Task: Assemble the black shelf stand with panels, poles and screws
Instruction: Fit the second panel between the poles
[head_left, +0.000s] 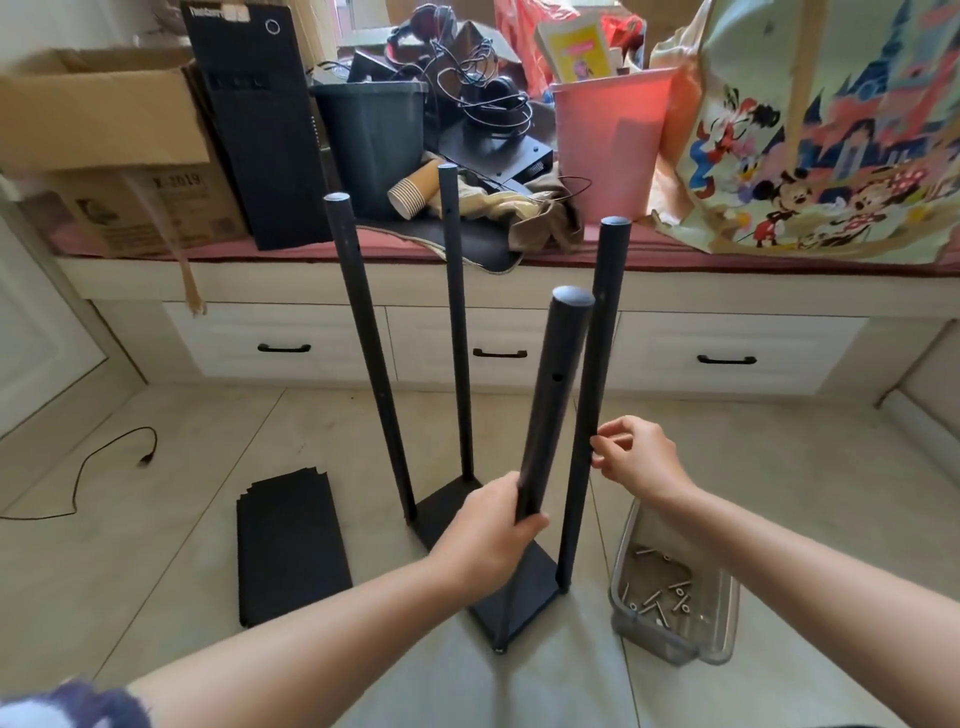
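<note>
Over base panel (524, 582): left hand (488, 530) grips near-upright pole (553, 400); right hand (636, 457) fingers pinch neighbouring upright pole (597, 364).

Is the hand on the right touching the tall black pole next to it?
Touching. In the head view, the right hand has its fingertips against the side of the right pole, with no gap visible between them.

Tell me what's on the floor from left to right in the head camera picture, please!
Black cable → stack of black panels → base panel with the four poles standing on it → clear tub of screws.
</note>
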